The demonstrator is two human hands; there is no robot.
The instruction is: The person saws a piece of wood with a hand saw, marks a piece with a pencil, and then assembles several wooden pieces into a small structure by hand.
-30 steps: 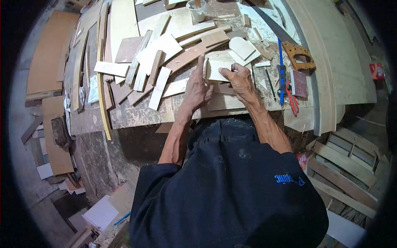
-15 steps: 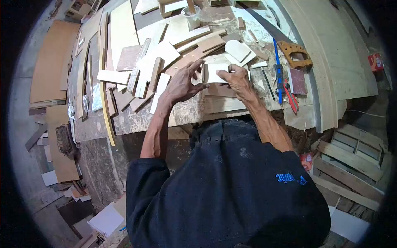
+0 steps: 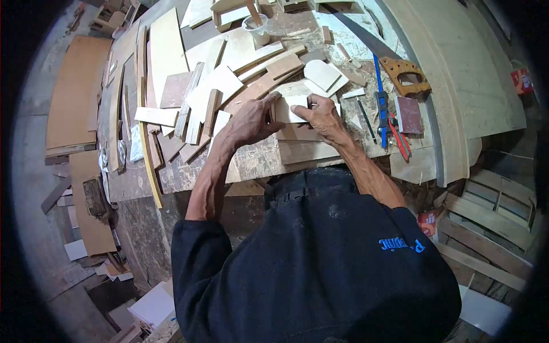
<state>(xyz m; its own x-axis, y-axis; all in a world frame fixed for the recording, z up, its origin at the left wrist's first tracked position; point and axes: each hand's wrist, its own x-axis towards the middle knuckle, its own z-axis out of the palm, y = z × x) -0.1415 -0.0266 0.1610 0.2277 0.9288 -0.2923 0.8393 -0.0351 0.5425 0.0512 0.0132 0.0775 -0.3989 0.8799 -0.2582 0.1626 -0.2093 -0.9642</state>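
A small pale wooden block (image 3: 290, 109) lies between my hands over a larger flat board (image 3: 303, 150) near the bench's front edge. My left hand (image 3: 255, 121) grips the block's left side, thumb at the lower corner and fingers at the upper one. On the right side, my right hand (image 3: 323, 118) holds it with the thumb on top; the other fingers are partly hidden. Behind the block is a rounded pale wood piece (image 3: 321, 75).
Wood offcuts (image 3: 220, 86) cover the bench left and behind. To the right lie a pencil (image 3: 366, 120), a blue tool (image 3: 382, 103), red pliers (image 3: 400, 137), a dark red block (image 3: 409, 115) and a handsaw (image 3: 405, 75). A plastic cup (image 3: 255, 30) stands at the back.
My left hand has closed in from the left onto the block. The right hand still holds the block, its thumb now further left. The whole view has shifted slightly.
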